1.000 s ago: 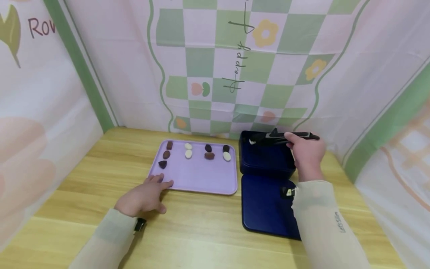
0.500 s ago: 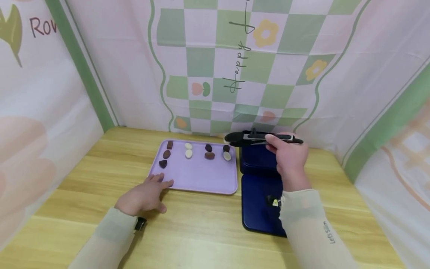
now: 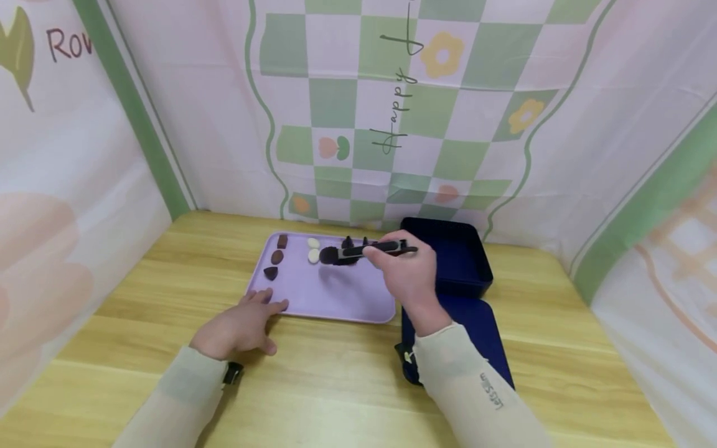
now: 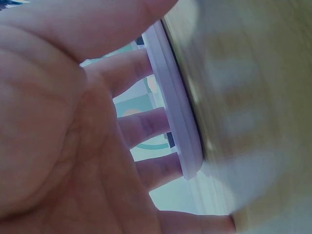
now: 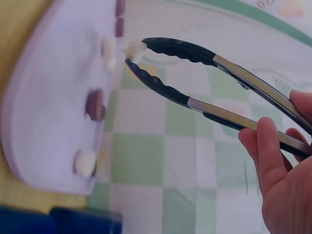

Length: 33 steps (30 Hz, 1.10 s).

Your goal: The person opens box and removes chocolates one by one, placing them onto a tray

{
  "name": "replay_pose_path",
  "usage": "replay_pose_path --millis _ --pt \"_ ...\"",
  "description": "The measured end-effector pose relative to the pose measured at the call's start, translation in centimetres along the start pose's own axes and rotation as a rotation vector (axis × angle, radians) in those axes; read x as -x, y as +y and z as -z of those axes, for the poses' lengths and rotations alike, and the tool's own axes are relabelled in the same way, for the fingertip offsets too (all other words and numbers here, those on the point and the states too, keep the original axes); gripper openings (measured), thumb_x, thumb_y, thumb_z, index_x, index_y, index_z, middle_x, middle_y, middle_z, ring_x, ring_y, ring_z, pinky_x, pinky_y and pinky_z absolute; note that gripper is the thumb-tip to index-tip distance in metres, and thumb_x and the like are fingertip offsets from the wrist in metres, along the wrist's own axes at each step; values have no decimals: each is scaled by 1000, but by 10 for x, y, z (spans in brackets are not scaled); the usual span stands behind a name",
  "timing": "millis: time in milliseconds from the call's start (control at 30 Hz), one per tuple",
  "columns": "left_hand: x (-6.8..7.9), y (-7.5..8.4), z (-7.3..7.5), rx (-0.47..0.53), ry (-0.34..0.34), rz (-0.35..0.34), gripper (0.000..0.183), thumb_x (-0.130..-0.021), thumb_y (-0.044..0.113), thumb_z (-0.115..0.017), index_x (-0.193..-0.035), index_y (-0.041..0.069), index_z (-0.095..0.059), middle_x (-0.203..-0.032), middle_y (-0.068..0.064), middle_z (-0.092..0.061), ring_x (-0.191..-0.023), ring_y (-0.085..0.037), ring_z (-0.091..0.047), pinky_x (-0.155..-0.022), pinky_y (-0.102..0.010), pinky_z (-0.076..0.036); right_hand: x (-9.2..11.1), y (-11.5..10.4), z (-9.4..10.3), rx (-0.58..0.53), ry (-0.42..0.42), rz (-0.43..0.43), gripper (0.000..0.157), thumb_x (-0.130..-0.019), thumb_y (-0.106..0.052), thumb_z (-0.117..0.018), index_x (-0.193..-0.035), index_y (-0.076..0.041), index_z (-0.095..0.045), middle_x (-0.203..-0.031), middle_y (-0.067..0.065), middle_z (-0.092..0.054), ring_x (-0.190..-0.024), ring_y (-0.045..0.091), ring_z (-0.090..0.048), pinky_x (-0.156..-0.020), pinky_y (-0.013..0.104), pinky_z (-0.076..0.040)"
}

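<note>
My right hand [image 3: 411, 274] grips a pair of black and silver tongs [image 3: 378, 249] over the lilac tray [image 3: 330, 302]. In the right wrist view, the tongs' tips pinch a white chocolate piece [image 5: 136, 50], raised off the tray. White oval chocolates [image 3: 313, 256] lie near the tips in the head view. Down the tray's left side run a brown square chocolate [image 3: 282, 241], a brown oval one [image 3: 277, 257] and a dark pointed one [image 3: 271, 273]. The tongs partly hide the right-hand chocolates. My left hand [image 3: 238, 330] rests with spread fingers at the tray's front left rim.
A deep navy box [image 3: 462, 283] stands right of the tray, by the back of the wooden table [image 3: 336, 386]. Its navy lid [image 3: 482, 330] lies in front, partly under my right forearm. A printed cloth [image 3: 386, 112] hangs behind.
My right hand has carried the tongs and white chocolate piece left, from the navy box to over the tray's middle. The left hand has stayed at the tray's rim.
</note>
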<state>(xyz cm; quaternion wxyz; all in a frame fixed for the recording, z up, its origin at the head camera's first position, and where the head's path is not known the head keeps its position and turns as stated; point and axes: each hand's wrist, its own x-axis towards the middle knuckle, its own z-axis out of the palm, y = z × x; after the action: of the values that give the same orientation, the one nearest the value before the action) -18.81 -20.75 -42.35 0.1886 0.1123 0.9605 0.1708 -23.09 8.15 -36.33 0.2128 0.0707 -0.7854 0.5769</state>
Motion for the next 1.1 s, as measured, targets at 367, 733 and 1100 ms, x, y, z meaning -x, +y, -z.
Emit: replay_pose_path --millis 367,733,1100 --pt "-2 1 0 4 -8 11 87 -76 27 -86 -152 18 -45 -162 -20 -19 -146 -48 -10 -109 -69 -18 10 7 -24 42 -78 10 25 -76 -27 -89 -91 -12 -76 -77 -2 -71 -67 16 -66 -58 38 -54" --pt "-2 0 2 7 -8 9 85 -77 24 -86 -151 17 -46 -161 -23 -19 -145 -50 -10 -110 -68 -18 7 4 -22 79 -39 -39 23 -77 -22 -87 -93 -10 -75 -82 -1 -71 -69 17 -65 -59 38 -54" --pt "-1 0 2 -2 -11 0 83 -78 24 -85 -151 16 -46 -160 -24 -20 -144 -51 -11 -109 -69 -19 9 7 -26 63 -73 -57 19 -78 -26 -87 -89 -16 -75 -79 -2 -71 -68 17 -66 -58 37 -54"
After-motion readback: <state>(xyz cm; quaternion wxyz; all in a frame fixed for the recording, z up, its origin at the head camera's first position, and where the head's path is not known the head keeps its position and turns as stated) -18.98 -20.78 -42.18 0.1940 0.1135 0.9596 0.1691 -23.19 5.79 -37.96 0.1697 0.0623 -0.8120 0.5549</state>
